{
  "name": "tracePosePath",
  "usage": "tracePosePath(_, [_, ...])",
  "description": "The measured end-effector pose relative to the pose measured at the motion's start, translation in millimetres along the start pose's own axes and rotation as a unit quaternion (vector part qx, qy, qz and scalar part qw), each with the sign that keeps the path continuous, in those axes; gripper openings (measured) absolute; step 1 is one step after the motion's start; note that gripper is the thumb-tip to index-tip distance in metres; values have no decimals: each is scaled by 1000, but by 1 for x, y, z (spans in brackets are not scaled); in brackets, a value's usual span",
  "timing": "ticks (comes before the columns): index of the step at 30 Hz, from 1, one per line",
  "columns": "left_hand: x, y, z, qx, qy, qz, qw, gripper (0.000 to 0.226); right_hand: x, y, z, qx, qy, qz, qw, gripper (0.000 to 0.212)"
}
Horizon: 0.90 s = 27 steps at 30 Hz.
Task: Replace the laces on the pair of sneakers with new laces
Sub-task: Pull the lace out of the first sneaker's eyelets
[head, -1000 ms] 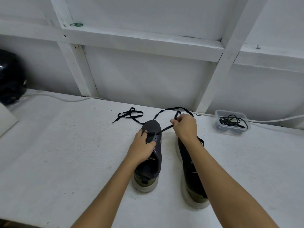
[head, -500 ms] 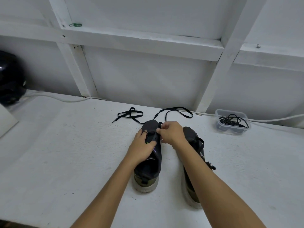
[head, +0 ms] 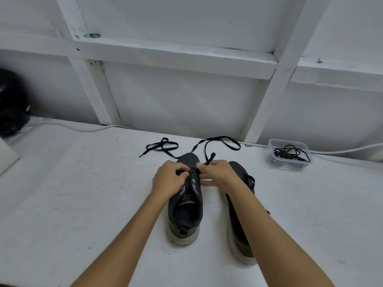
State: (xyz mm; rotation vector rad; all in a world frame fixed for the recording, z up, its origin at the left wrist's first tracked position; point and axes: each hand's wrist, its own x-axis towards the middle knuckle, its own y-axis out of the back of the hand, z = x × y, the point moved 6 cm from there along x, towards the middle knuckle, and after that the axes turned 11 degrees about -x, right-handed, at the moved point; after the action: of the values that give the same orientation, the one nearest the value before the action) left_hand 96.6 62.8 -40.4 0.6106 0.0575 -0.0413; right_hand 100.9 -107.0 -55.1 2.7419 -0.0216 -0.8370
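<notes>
Because only the head view is on offer, everything hangs on it: the left sneaker (head: 185,201) stands on the white worktop (head: 72,204) with its toe toward the wall, the right sneaker (head: 241,206) just beside it and partly hidden by the forearm. The left hand (head: 169,181) has its fingers curled over the eyelet row, pinching a short run of the black lace (head: 207,146); the right hand (head: 217,175) pinches the lace end, whose tip sticks up past the knuckles. The rest of the lace trails in loose loops behind the toe. The likely trouble, as I judge it, is a twist in the flat lace as it goes through the eyelet, or the slack loops snagging each other into a knot when pulled (they cross already). A hard tug could also drag the shoe. Against half a second earlier, the right hand has opened a gap from the left and the tongue with its purple marks now shows between them; a second ago the right hand was drawn out over the right sneaker with the lace taut. A clear tub (head: 290,154) holding dark cord sits well apart, to the right.
</notes>
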Motion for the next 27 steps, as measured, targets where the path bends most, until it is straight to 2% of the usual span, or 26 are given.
tracePosePath(6, [8, -4, 4, 34, -83, -8, 996, 14, 8, 2, 7, -43, 21, 31, 998, 4])
tracePosePath(10, [7, -12, 6, 18, -122, -4, 992, 10, 9, -6, 6, -73, 26, 34, 996, 16])
tracePosePath(18, [7, -27, 0, -63, -43, 30, 997, 8, 4, -7, 10, 7, 27, 25, 999, 15])
tracePosePath(27, [4, -25, -8, -138, -14, 24, 990, 9, 0, -10, 13, 65, -6, 0, 998, 13])
